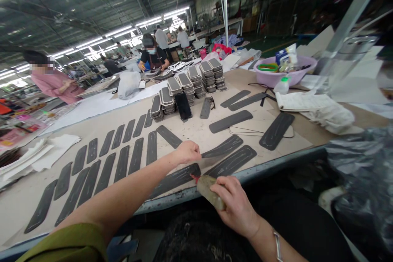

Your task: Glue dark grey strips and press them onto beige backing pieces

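My left hand (186, 152) is closed in a pinch at the near-left end of a dark grey rounded strip (225, 146). In my right hand (238, 202) is a yellowish squeeze bottle (210, 192), tilted with its red nozzle toward the table edge. The nozzle is close to the end of another dark strip (176, 179), partly covered by my left forearm; I cannot tell whether they touch. Beside these lies a wider dark strip (233, 161) with shiny streaks on it.
Rows of dark strips (121, 163) cover the table's left side. Behind stand stacks of pale-edged grey pieces (187, 84) and a black phone (183, 106). At the right are a purple basin (285, 74), a green-capped bottle (281, 86) and white cloth (327, 110). Co-workers stand farther back.
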